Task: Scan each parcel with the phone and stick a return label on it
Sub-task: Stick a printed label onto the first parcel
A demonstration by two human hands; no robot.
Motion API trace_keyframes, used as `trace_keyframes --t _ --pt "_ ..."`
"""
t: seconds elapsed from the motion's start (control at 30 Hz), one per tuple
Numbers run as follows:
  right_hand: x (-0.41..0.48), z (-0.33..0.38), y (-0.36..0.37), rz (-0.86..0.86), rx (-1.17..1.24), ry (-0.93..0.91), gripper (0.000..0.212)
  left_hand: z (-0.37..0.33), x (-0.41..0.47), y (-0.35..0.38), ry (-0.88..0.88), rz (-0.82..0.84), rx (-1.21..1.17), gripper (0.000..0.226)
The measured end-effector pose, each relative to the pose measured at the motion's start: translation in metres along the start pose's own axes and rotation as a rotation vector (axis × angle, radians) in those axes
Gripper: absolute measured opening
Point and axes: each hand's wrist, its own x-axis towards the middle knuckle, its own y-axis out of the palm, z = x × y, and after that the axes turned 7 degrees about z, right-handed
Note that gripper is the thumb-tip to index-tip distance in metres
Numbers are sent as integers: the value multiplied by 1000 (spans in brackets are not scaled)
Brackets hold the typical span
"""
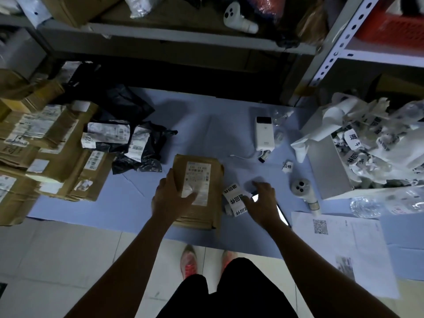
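Fingers [171, 175] of the left hand [171, 199] are spread flat on the parcel [206, 173], thumb lying on its white shipping label. The parcel's a brown padded one, dead centre of the frame on the blue mat [128, 203]. The right hand [263, 203] is splayed wide too, gripping nothing, thumb tip touching the label strip [236, 199] just right of the parcel. It hangs over the lit phone [282, 213]; can't tell if it's actually touching it. Further out: a power bank [265, 134] upper right of centre, black bags [137, 145] and cardboard boxes [57, 157] at left, and a bin of crumpled backing paper [367, 145] at right.
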Motion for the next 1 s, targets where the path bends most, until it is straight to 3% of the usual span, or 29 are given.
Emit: trace_keyframes --t 0.07,0.1,0.2,0.3,0.43,0.5,0.57,0.7,0.77,0.9,1.0 --pt "0 16 5 78 11 -98 16 -8 -5 0 54 -59 91 95" --pt "1 20 7 121 3 -103 12 -12 -6 0 76 -78 135 88" --pt "2 26 9 167 -16 7 19 -21 -10 0 114 -122 199 83" --pt "0 28 5 126 95 28 13 -25 -15 1 166 -182 158 78" --pt "-3 31 -10 17 304 -74 7 -32 -20 10 339 -253 -62 45" --pt "-5 37 -15 17 426 -134 5 -42 -23 16 389 -170 -271 21" --pt "-9 42 -19 16 505 -189 5 -57 -28 18 334 67 -501 3" --pt "-15 48 -24 43 538 -277 16 -80 -25 17 98 365 -944 17" --pt "-17 49 -26 74 521 -306 22 -84 -22 11 41 393 -1046 27" --pt "-16 47 -29 78 449 -370 3 -83 -17 0 71 363 -1107 32" --pt "-17 45 -28 68 308 -382 7 -84 -13 -8 132 367 -1122 42"
